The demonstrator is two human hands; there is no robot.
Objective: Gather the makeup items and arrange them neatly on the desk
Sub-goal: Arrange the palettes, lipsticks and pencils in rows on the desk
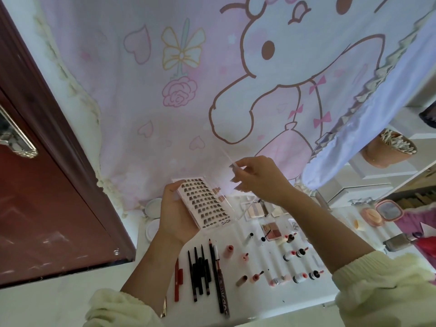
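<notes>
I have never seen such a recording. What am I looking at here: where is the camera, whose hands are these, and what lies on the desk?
There is no machine here, only a person working with two bare hands. The one picture comes from a wide-angle camera worn on the person's head. It looks forward and down, so the arms enter from below and straight lines bend near the edges.

The left hand holds a lash tray with rows of false lashes. The right hand pinches what seems to be its clear lid, raised open.

On the white desk lie a row of pencils, lip tubes, small bottles and a palette. Behind hangs a pink cartoon curtain; a red-brown door is at the left.
</notes>
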